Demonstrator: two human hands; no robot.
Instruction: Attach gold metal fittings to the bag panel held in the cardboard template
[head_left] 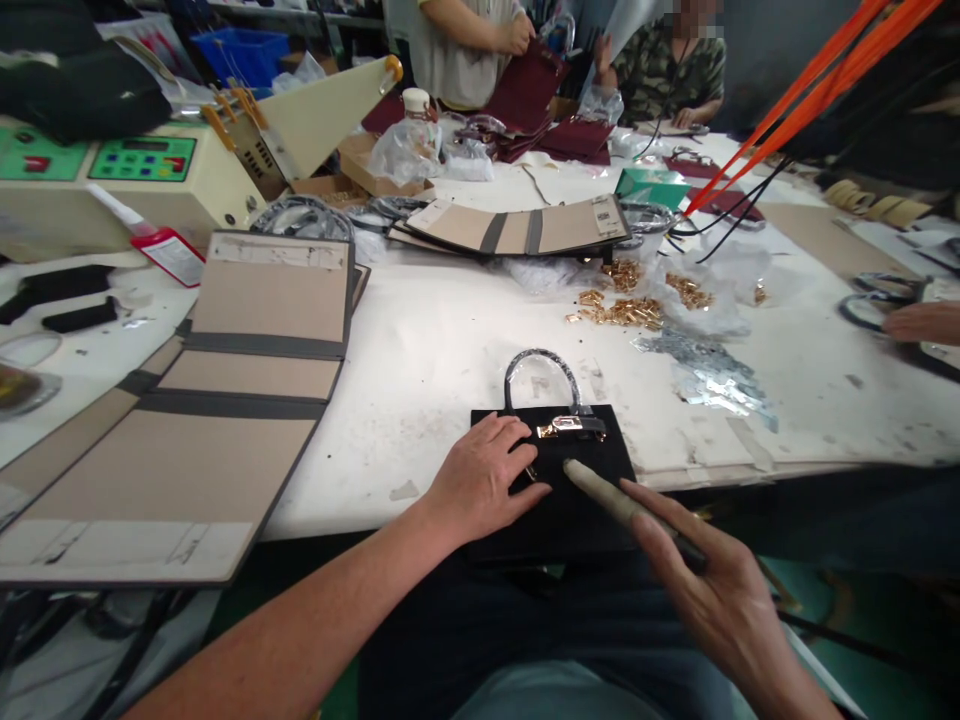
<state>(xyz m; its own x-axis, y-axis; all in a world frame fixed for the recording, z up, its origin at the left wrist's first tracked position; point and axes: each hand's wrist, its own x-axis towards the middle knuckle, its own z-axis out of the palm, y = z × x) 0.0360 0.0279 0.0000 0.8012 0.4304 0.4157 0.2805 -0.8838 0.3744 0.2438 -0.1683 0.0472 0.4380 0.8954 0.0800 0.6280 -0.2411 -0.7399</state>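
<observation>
A small black handbag (555, 520) lies at the table's front edge, partly over my lap. Its round handle (541, 353), wrapped in clear plastic, points away from me. Near the top, a short strap with a shiny gold-coloured clasp (570, 427) crosses the front. My left hand (487, 475) rests on the bag's left side, fingers spread, beside a small gold fitting (532, 472). Over the bag's right side, my right hand (697, 570) is held with fingers stretched apart. A beige cover (600, 488), seemingly on its index finger, points at the bag's middle; contact is unclear.
Folded beige-and-black panels (255, 455) overhang the table on the left, near a red glue bottle (169, 255) and machine (142, 160). Ahead lie more panels (517, 228), gold fittings (626, 310) and silvery strips (720, 380). People work opposite; another person's hand (926, 322) is at right.
</observation>
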